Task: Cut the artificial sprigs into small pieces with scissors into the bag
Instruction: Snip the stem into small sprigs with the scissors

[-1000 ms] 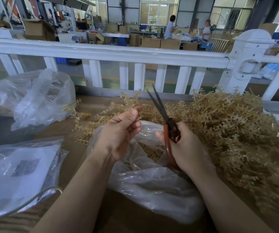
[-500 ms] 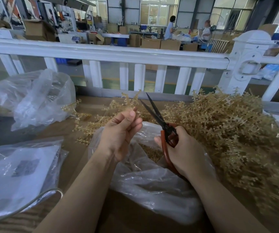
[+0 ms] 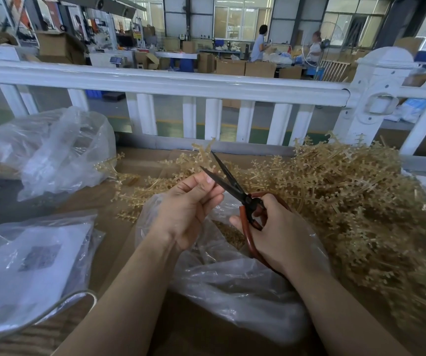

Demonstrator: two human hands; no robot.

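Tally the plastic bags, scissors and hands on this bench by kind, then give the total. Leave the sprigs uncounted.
Clear plastic bags: 3, the open bag under the hands, a crumpled bag at far left, a flat bag at near left.
Scissors: 1, blades apart.
Hands: 2, left hand and right hand.
Total: 6

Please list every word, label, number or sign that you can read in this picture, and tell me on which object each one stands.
No text can be read with certainty.
Printed sheet inside the flat plastic bag at lower left: a dark square patch, too blurred to read.
Posters and signs on the far hall wall: too small and blurred.
Cardboard boxes behind the railing: no legible print.
Scissors: no marking visible.
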